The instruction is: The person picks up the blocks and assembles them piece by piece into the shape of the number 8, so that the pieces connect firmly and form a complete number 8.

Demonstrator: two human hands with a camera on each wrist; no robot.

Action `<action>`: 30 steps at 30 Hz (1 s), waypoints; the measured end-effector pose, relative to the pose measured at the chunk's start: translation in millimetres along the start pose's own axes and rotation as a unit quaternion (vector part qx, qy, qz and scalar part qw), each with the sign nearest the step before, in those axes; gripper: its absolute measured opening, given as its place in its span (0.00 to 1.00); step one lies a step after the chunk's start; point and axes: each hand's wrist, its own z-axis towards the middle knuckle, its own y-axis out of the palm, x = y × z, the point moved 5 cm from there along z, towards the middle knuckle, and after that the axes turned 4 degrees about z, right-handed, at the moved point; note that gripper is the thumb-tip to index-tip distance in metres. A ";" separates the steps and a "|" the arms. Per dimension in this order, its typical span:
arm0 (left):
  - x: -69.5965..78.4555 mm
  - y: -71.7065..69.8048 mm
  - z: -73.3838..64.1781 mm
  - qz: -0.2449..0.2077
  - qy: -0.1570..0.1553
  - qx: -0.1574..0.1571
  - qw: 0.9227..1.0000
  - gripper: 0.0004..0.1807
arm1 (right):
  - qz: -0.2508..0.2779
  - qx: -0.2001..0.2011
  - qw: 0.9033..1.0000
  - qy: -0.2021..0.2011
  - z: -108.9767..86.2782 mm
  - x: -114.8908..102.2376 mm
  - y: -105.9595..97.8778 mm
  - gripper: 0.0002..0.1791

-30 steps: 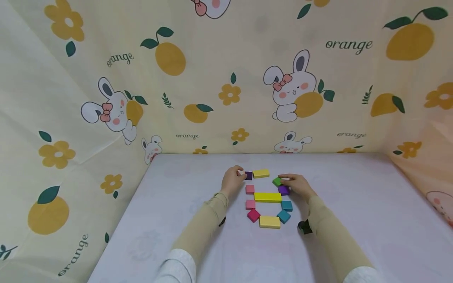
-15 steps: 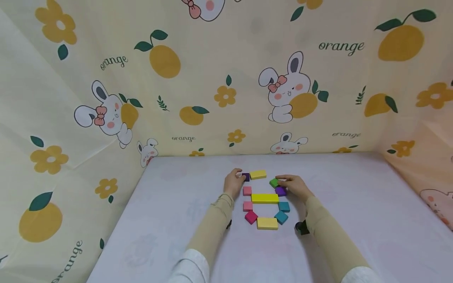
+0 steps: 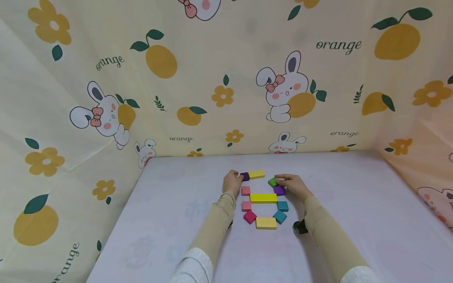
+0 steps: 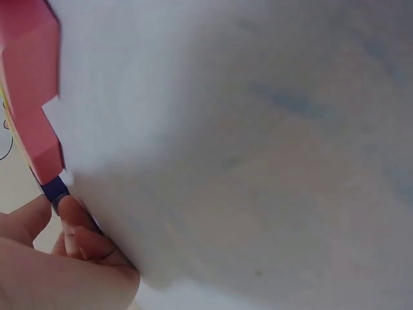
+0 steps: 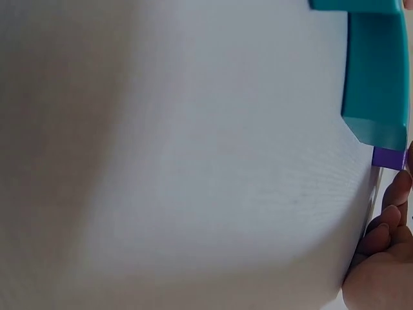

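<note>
In the head view my left hand (image 3: 232, 183) pinches a dark purple block (image 3: 245, 176), which lies against the left end of a pale yellow block (image 3: 256, 174). The left wrist view also shows that dark block (image 4: 55, 188) between thumb and finger. My right hand (image 3: 294, 186) holds a green block (image 3: 272, 182) by its right side, just above a violet block (image 3: 279, 191). The green block sits at a slant, apart from the yellow one. In the right wrist view the right hand (image 5: 384, 258) shows only partly, and the green block is hidden.
Below, pink blocks (image 3: 245, 191), a long yellow block (image 3: 263, 198), teal blocks (image 3: 282, 206), a red block (image 3: 249, 217) and another pale yellow block (image 3: 266, 223) form a ring-like outline on the white tabletop (image 3: 159, 220). A printed cloth (image 3: 198, 78) hangs behind.
The head view has shifted slightly, moving the scene left. My left hand has come closer to the dark purple block, which now meets the yellow block. The right hand keeps its place at the green block.
</note>
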 end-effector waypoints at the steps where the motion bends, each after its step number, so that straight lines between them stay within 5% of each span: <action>1: -1.4 0.3 0.5 -0.004 -0.002 -0.001 1.000 0.16 | 0.000 0.000 1.000 -0.002 0.1 -0.5 0.5 0.25; 9: -11.8 3.1 5.7 -0.057 -0.006 -0.023 0.998 0.12 | -0.004 0.003 1.000 -0.006 -0.1 -2.4 0.1 0.25; 30: -11.9 -2.1 -0.6 -0.045 0.046 -0.056 0.996 0.08 | -0.007 0.014 1.000 0.009 1.4 3.0 0.7 0.25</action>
